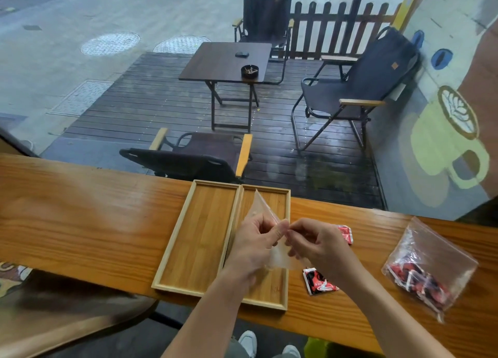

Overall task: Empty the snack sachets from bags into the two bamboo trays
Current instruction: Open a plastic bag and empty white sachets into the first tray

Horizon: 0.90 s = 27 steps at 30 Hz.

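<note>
Two bamboo trays lie side by side on the wooden counter: the left tray [196, 239] and the right tray [280, 204], both with nothing lying in them. My left hand [253, 242] and my right hand [320, 244] pinch a clear plastic bag [262, 208] between them above the right tray; the bag looks empty. A red sachet [346, 233] peeks out behind my right hand. Some red-and-black sachets [319, 281] lie on the counter right of the tray. A second clear bag [428, 268] holding several sachets lies at the far right.
The wooden counter [94, 223] runs along a window. Outside are a dark folding table [226, 61] and folding chairs on a deck. My shoes [249, 343] show below the counter's near edge.
</note>
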Motion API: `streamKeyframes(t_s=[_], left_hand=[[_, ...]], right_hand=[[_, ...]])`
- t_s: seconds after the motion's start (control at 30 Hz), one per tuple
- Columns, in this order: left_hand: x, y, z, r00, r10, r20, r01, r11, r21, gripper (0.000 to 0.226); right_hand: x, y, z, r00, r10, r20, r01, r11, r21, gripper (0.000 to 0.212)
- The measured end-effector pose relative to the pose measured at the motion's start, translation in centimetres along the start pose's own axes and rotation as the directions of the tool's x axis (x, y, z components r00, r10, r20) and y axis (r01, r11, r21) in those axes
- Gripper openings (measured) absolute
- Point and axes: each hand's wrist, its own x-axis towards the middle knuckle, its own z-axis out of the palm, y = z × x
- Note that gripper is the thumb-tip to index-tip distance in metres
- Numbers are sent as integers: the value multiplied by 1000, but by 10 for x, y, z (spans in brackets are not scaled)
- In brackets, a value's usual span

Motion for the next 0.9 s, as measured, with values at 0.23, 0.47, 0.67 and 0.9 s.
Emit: streamKeyframes(t_s=[0.23, 0.47, 0.67, 0.9], left_hand=[[-1, -3, -3, 994, -9, -110, -1, 996, -86, 27], [-8, -10, -6, 980, -49, 193, 15, 985, 175, 35], [-14, -11, -10, 972, -15, 233, -9, 994, 104, 22], [-19, -14, -14, 979, 78, 186, -105, 985, 136, 21]], right_hand=[[-2, 3, -8, 952, 163, 259, -177, 984, 33, 5], [0, 4, -9, 966, 127, 225, -140, 989, 43, 14], [3, 7, -7, 950, 107, 295, -126, 991, 47, 11], [6, 6, -5, 967, 75, 242, -73, 997, -17, 14]])
